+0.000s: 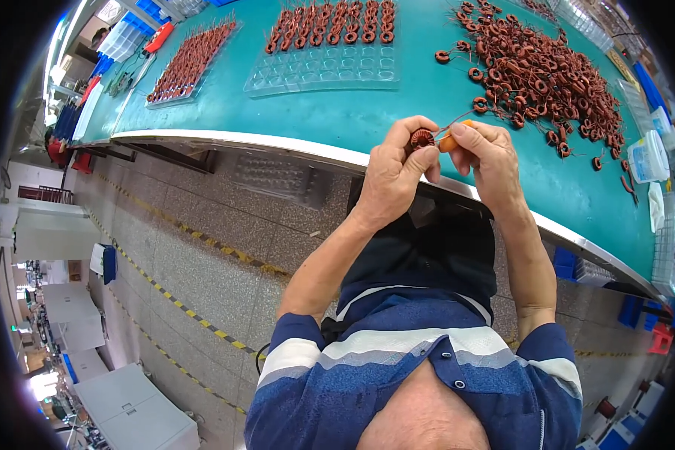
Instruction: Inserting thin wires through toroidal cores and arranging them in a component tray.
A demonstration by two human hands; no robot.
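Observation:
Between the thumb and fingers of my left hand (391, 169) is a copper-wound toroid coil (421, 138), held just past the table's front edge. My right hand (489, 156) grips a small tool with an orange handle (450, 139), its thin tip pointing at the coil; what kind of tool it is I cannot make out. A reddish wire lead (457, 118) sticks up from the coil between the two hands. Ahead and to the right lies a large loose heap of similar coils (544, 79) on the green tabletop (322, 116).
A clear plastic tray (322, 81) has coils standing in its far rows and bare pockets in the near ones. Farther left is another tray (191, 64) full of coils. A white tub (647, 159) stands at the right edge. Clear trays (277, 180) lie on the floor below.

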